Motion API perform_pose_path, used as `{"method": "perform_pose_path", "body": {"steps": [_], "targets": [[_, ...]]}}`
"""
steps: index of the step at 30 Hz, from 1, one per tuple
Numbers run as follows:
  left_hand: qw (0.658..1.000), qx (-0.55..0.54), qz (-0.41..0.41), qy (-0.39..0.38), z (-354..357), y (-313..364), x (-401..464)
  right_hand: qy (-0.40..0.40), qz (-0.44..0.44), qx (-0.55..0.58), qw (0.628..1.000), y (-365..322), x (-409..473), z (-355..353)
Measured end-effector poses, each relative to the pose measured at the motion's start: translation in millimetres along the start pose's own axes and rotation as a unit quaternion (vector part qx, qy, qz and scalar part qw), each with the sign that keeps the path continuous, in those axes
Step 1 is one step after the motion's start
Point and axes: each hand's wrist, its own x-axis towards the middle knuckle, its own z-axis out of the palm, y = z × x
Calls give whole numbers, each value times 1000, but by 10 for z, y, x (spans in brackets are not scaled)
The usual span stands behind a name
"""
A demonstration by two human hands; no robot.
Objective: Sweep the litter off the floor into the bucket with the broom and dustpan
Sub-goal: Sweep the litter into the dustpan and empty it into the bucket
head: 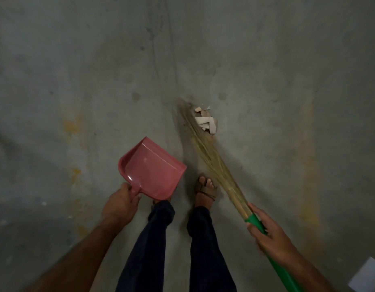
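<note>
Right hand [268, 234] nearest, fingers curled round green grip of broom [211, 159] — long, light, bristles soft and splaying. Bristle tips touch litter [205, 123]: pale card scraps, featherweight, likely to scatter, heaped on floor [77, 81] ahead of feet. Left hand [119, 204] clasps dustpan [152, 169] handle — stiff pink plastic, held raised, well apart from heap. Bucket not visible.

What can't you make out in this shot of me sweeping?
Head view only:
- Bucket: not in frame.
- Straw broom tip: motion-blurred, so contact with the pale litter scraps is unclear.
- Left foot: hidden under the pink plastic dustpan.
- White object: cut off by the right edge, unidentifiable.
</note>
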Motion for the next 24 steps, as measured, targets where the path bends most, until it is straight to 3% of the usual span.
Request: {"method": "perform_pose_path", "body": {"steps": [5,11,18,24], "targets": [[999,30,35,-8,85,199,186,38,-39,-6,998,140,-204,-345],[996,66,47,-29,320,422,557,145,-76,-151,975,201,141,-658],[994,88,57,-22,696,699,937,281,-85,-300,908,-83,881,-860],[991,119,44,36,1016,1028,1239,298,-159,-428,838,-586,1949,-1282]]}}
